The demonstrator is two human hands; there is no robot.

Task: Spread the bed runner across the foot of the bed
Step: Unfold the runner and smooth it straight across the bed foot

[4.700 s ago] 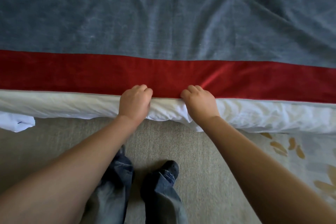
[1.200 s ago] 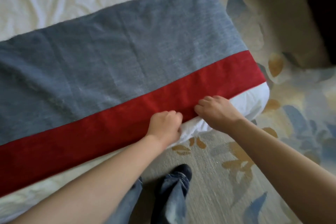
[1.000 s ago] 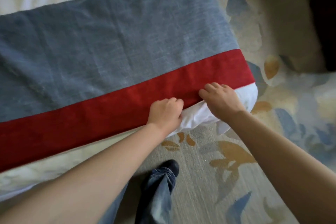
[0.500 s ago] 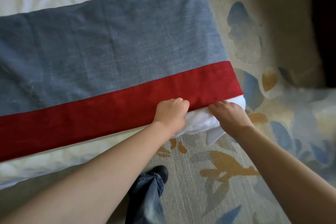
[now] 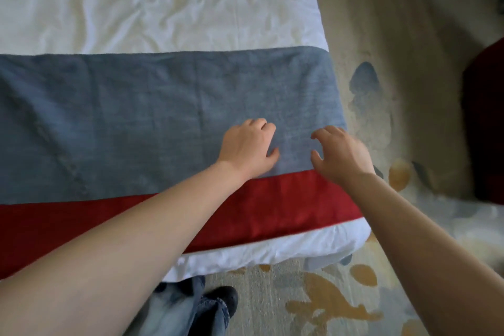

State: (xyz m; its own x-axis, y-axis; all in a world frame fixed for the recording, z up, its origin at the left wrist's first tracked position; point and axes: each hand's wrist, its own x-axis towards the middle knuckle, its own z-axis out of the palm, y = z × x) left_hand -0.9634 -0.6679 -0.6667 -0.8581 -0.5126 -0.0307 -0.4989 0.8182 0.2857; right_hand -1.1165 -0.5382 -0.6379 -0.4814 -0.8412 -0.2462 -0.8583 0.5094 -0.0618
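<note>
From the head camera, the bed runner (image 5: 136, 123) lies flat across the foot of the bed (image 5: 152, 0): a broad band of coarse, woven-looking grey-blue cloth under the fingers, a smoother red band nearer the wrists. Beyond the fingertips spreads crumpled white sheet. The left hand (image 5: 248, 147) rests palm down on the grey, fingers loosely curled, gripping nothing. The right hand (image 5: 341, 154) hovers at the runner's end, fingers spread and bent, empty. Half a second ago both hands pinched the red edge; they have since let go and moved up onto the grey.
</note>
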